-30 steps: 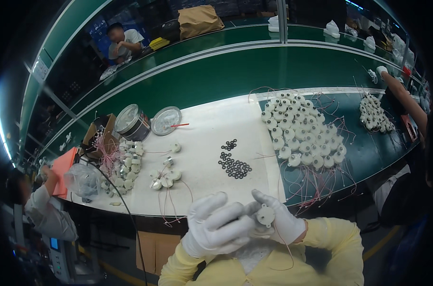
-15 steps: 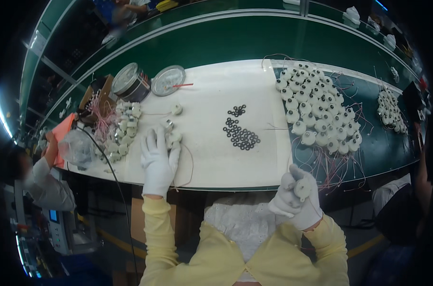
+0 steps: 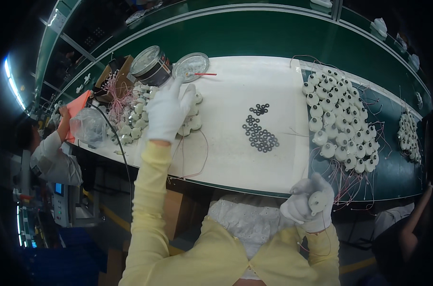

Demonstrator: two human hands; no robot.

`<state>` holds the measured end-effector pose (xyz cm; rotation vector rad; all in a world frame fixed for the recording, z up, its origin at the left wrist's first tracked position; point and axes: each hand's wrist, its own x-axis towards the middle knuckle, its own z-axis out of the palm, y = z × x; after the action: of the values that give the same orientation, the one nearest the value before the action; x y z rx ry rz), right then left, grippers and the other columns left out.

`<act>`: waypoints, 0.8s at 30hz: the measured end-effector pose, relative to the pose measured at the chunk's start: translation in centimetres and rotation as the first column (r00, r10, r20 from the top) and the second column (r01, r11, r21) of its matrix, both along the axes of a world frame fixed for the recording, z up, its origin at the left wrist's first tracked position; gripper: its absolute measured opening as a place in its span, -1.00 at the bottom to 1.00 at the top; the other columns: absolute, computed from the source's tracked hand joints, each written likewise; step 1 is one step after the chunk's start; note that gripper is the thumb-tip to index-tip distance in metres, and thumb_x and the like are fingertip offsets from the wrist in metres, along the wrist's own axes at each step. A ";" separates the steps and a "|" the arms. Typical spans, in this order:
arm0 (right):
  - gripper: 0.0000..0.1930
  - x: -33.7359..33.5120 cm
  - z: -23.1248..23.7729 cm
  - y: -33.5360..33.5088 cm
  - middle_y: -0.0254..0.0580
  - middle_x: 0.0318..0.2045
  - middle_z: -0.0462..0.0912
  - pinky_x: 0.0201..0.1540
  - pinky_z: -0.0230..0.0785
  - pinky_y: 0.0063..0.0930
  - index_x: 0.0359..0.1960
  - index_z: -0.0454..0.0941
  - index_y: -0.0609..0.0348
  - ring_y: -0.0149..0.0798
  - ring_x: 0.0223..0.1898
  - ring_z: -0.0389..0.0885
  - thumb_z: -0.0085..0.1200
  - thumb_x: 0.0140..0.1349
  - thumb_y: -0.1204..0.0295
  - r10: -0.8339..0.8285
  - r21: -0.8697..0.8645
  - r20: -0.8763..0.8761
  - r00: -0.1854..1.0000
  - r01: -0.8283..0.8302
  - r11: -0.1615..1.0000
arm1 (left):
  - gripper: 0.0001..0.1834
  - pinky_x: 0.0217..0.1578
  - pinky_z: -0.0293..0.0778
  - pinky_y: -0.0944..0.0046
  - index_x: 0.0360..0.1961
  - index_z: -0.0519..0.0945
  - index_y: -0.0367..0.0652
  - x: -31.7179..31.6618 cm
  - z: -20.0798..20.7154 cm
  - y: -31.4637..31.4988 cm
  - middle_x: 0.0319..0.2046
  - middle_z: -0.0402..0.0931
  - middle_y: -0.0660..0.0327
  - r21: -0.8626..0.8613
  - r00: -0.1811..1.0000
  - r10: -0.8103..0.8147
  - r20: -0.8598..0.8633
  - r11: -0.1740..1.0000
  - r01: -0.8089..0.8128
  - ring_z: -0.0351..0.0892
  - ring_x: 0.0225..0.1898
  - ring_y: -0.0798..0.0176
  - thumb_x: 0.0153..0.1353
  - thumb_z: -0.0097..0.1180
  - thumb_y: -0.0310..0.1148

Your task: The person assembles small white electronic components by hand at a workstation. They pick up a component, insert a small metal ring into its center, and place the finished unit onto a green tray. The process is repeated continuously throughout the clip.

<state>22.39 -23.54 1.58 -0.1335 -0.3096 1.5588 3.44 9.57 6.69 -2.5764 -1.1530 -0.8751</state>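
My left hand (image 3: 168, 112), in a white glove and a yellow sleeve, reaches out over a small group of round white parts with thin wires (image 3: 191, 122) on the white mat (image 3: 235, 162); its fingers are spread and lie on them. My right hand (image 3: 308, 204), also gloved, stays near my body below the table's front edge and is closed on one round white part (image 3: 317, 202) with a wire hanging from it. A cluster of small dark rings (image 3: 259, 133) lies on the mat between the two hands.
A large heap of white wired parts (image 3: 341, 127) covers the mat's right end, with another heap (image 3: 409, 137) farther right. A round tin (image 3: 149, 66), its lid (image 3: 190, 66) with a red stick, a cardboard box of pink wires (image 3: 114, 81) and a plastic bag (image 3: 87, 126) stand at the left. Another person (image 3: 49, 152) sits at the left.
My left hand has stretched farther forward onto the white parts at the left. My right hand has stayed low near my body with its part.
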 end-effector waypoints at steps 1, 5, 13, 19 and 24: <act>-0.31 0.1 0.1 -0.3 -0.30 -0.81 0.31 -0.54 0.16 -0.42 -0.03 0.58 0.48 -0.36 -0.77 0.17 -0.41 0.53 -0.01 -0.033 -0.008 0.081 0.996 0.033 0.999 | -0.61 -0.16 0.53 0.00 -0.05 0.67 -0.11 1.0 0.6 0.5 -0.21 0.68 0.04 -0.158 0.989 0.058 -0.137 0.984 -0.080 0.67 -0.20 -0.05 0.31 0.13 -0.04; -0.48 1.5 1.7 -2.1 -0.23 -0.57 0.56 -0.41 0.33 -0.47 -0.15 0.59 0.40 -0.40 -0.66 0.37 -0.06 0.45 0.04 -0.161 -0.110 0.596 0.787 0.278 0.954 | -0.68 -0.22 0.51 0.08 -0.20 0.73 -0.05 3.4 0.2 0.4 -0.43 0.69 0.16 -0.343 0.947 0.008 -0.322 0.931 -0.124 0.69 -0.29 0.05 0.29 0.15 -0.05; -0.74 2.3 5.7 -0.2 -0.42 -0.51 0.57 -0.20 0.31 -0.42 -0.22 0.59 0.07 -0.41 -0.43 0.53 0.39 0.13 0.33 0.022 0.321 0.820 -0.573 0.490 0.811 | -0.79 -0.32 0.44 0.03 -0.25 0.68 0.05 3.2 -1.6 -5.5 -0.43 0.60 0.27 -0.066 0.953 -0.144 -0.265 0.989 0.131 0.62 -0.26 0.10 0.14 0.27 -0.14; -0.69 2.1 3.6 3.8 -0.35 -0.65 0.33 -0.38 0.15 -0.30 -0.44 0.44 -0.07 -0.22 -0.59 0.34 0.27 0.20 0.08 -0.003 0.587 0.158 -0.987 0.091 0.804 | -0.82 -0.28 0.42 0.05 -0.29 0.69 0.08 2.1 -3.0 -5.0 -0.47 0.54 0.29 0.187 0.956 -0.199 -0.213 0.953 0.240 0.59 -0.24 0.10 0.09 0.31 -0.17; -0.75 1.5 3.1 3.6 -0.39 -0.65 0.44 -0.36 0.22 -0.28 -0.27 0.54 -0.06 -0.22 -0.56 0.45 0.27 0.21 0.13 0.162 0.380 0.129 -0.978 0.200 0.903 | -0.78 -0.29 0.39 0.09 -0.31 0.68 0.05 -0.1 -0.7 -8.6 -0.47 0.54 0.29 -0.066 0.933 -0.339 -0.118 0.941 0.333 0.58 -0.24 0.08 0.00 0.40 -0.21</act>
<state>23.91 -19.98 4.68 -2.3930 -1.8795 -0.4672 3.34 1.02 6.01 -2.8704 -0.7145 -0.7365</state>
